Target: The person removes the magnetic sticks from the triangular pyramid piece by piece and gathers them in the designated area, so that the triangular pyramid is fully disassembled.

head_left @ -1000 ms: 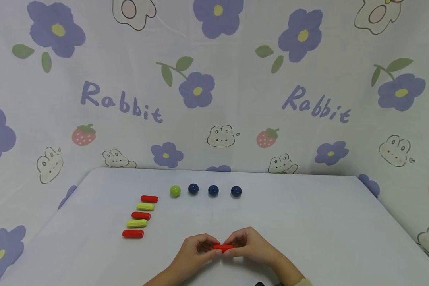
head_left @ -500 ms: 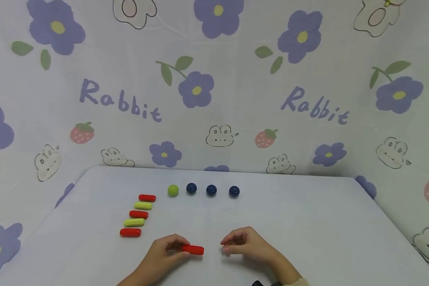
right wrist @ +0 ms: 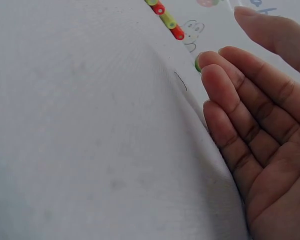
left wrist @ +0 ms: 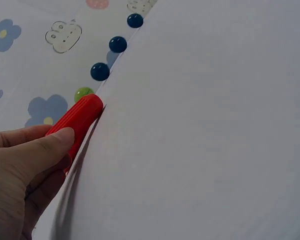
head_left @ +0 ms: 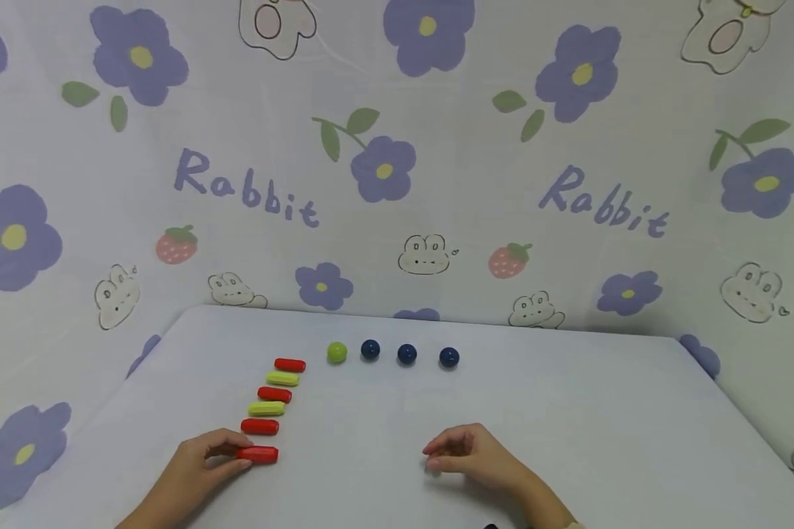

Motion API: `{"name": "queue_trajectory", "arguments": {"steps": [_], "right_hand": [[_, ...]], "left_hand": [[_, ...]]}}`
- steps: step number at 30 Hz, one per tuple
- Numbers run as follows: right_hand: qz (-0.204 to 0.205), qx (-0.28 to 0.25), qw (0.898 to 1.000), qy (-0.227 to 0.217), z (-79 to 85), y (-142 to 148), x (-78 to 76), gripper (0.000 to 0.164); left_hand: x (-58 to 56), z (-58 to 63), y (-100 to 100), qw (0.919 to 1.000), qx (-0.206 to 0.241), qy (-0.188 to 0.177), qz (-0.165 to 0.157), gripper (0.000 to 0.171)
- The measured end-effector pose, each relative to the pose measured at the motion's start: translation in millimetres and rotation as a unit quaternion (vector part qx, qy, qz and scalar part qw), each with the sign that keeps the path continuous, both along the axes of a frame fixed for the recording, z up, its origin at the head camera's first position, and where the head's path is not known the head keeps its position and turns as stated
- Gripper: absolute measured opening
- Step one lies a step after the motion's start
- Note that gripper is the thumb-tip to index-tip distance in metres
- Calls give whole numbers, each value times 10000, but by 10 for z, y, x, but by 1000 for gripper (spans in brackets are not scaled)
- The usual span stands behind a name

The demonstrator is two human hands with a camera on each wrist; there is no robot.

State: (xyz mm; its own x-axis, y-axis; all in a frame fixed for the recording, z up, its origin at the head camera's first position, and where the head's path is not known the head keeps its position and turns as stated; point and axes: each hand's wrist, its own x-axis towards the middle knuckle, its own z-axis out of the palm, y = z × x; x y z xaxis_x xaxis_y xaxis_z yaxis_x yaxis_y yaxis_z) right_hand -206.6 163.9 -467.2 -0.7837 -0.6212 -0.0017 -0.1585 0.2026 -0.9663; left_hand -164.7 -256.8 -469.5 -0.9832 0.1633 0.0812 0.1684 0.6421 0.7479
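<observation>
My left hand (head_left: 195, 468) pinches one end of a short red ridged rod (head_left: 262, 455) between thumb and fingers, at the near left of the white table. Just beyond it lies another red rod (head_left: 260, 426), the nearest of a slanting column. Farther up follow a yellow-green rod (head_left: 267, 408), a red one (head_left: 274, 394), a second yellow-green one (head_left: 282, 378) and a red one (head_left: 290, 365). In the left wrist view, the thumb presses on the side of the held rod (left wrist: 87, 115). Right of centre, my right hand (head_left: 479, 459) holds nothing, its fingers loosely bent.
Toward the back of the table (head_left: 569, 411), a green ball (head_left: 337, 353) and three dark blue balls (head_left: 406, 354) form a row. Behind the table hangs a white cloth (head_left: 463, 184) printed with flowers and rabbits.
Both hands held the red rod at first; the right hand let go. My left hand has carried the rod leftward to the near end of the column. The right hand stays about where it was.
</observation>
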Motion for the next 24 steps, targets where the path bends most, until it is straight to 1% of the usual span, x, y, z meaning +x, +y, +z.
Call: {"name": "queue_trajectory", "arguments": {"steps": [1,5,8,10,14,19,22,24], "right_hand": [[-7,-7,10000,-20,-1,4,-2,29],[9,-33,9999,-146,-18,10,-5,30],[-5,-10,9997,-264,-38,11,-9,31],[-25,12,9996,-281,-41,16,-17,32],[3,-15,9998,-203,-35,20,-25,32],[91,-83,9997,-212,-39,16,-31,32],[177,22,9997,-187,0,50,-49,32],[169,387,9991,51,84,126,-59,34]], "left_hand": [[-19,2,-37,10000,-41,-12,34,24],[-56,5,-142,9998,-193,-38,-77,25],[-71,4,-175,9994,-271,1,-200,26],[-87,4,-177,9993,-296,20,-225,26],[-105,3,-175,9992,-305,8,-244,28],[-99,9,-182,9988,-483,9,-120,29],[-86,72,-172,9970,-746,200,-9,30],[-71,142,-164,9937,-988,528,56,31]]}}
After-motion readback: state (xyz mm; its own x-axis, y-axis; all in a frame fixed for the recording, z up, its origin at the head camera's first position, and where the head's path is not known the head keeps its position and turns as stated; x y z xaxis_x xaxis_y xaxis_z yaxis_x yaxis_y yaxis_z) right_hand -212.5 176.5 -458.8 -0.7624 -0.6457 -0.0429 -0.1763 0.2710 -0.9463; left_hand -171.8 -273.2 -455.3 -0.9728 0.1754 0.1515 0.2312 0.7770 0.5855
